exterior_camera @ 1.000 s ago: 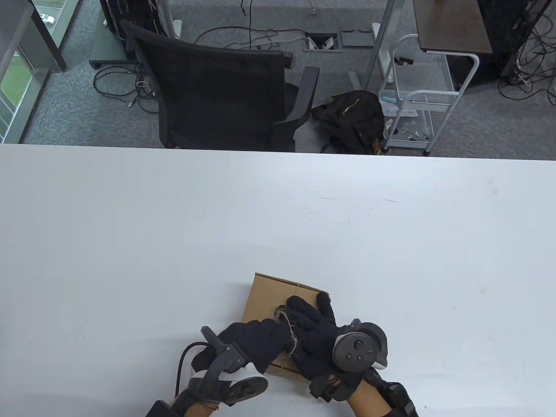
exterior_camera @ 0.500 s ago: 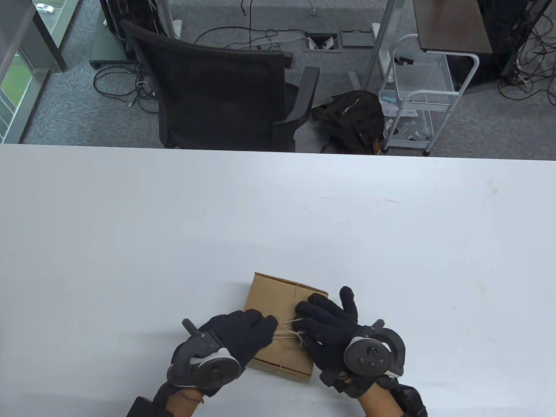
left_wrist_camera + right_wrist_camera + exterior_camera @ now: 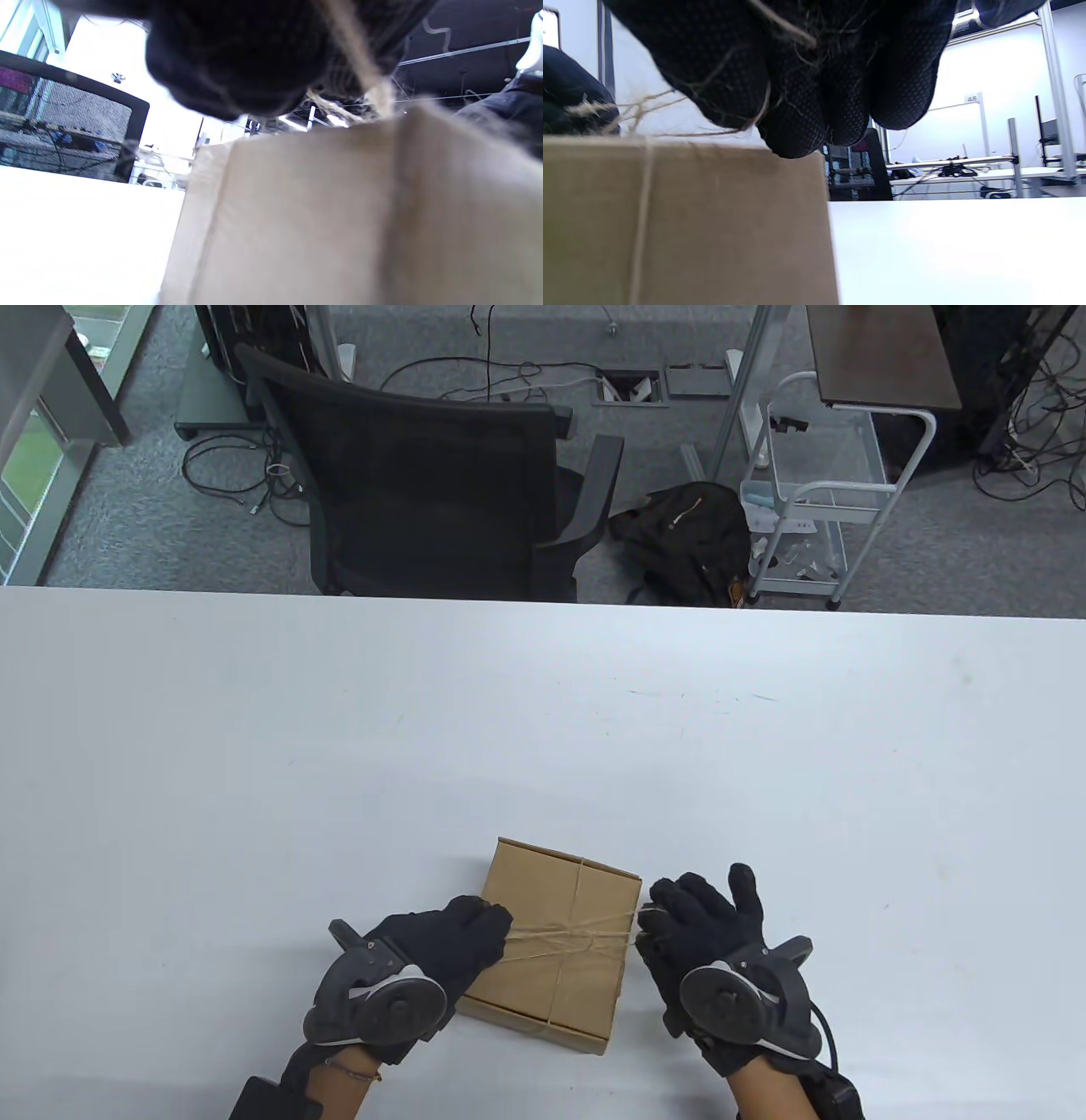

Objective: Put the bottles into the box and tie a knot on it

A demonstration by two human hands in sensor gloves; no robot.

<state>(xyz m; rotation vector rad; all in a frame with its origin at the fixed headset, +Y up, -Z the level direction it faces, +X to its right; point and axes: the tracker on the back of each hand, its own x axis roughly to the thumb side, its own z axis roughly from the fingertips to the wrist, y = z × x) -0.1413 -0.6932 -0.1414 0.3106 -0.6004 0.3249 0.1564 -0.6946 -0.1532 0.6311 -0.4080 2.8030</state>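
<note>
A closed brown cardboard box [image 3: 556, 959] lies near the table's front edge, its flaps down and no bottle visible. Thin jute twine [image 3: 568, 937] runs tight across its top and also around it lengthwise. My left hand [image 3: 475, 933] pinches one twine end at the box's left edge. My right hand [image 3: 670, 916] pinches the other end at the right edge. The left wrist view shows the box side [image 3: 339, 220] close up, with twine [image 3: 360, 67] rising into my gloved fingers [image 3: 237, 63]. In the right wrist view my fingers [image 3: 797, 84] hover over the box's top edge [image 3: 683, 212] with frayed twine [image 3: 670, 123].
The white table [image 3: 339, 746] spreads wide around the box. Beyond its far edge stand a black office chair [image 3: 424, 475], a black bag [image 3: 687, 534] on the floor and a white wire cart [image 3: 814, 492].
Both hands have moved apart from the middle of the box top to its left and right edges, drawing the loose bundle of twine out into a tight line across the lid.
</note>
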